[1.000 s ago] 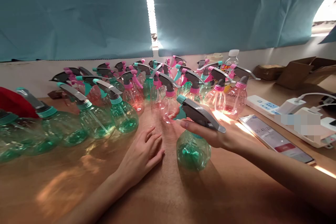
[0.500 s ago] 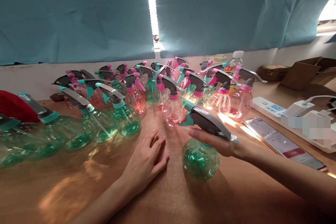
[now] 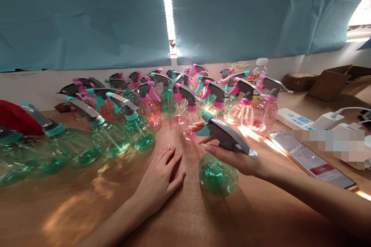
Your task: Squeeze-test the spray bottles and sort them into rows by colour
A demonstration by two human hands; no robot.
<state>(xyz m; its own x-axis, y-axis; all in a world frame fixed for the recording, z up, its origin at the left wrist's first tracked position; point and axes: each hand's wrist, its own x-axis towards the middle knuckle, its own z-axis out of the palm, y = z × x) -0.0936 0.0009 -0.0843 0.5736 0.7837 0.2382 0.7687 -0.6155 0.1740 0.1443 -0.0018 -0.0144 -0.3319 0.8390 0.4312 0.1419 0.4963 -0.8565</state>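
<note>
My right hand (image 3: 232, 156) is wrapped round the neck of a green spray bottle (image 3: 217, 177), under its grey head with a teal nozzle that points left. The bottle is near the table surface; whether its base touches is unclear. My left hand (image 3: 162, 173) lies flat on the wooden table (image 3: 95, 216), fingers spread, holding nothing. Just beyond my left hand is a green bottle (image 3: 140, 135) with a teal collar. Behind my right hand stands a pink bottle (image 3: 191, 121) with a pink collar.
Several green and pink spray bottles crowd the table's back and left. A red cloth (image 3: 17, 117) lies far left. At right are a phone (image 3: 310, 158), a white power strip (image 3: 294, 119) with plugs, and an open cardboard box (image 3: 329, 85). A blue-green curtain (image 3: 87, 15) hangs behind.
My right hand and the green bottle have shifted slightly left, and the bottle's head sits a little lower over the hand. The left hand has barely moved.
</note>
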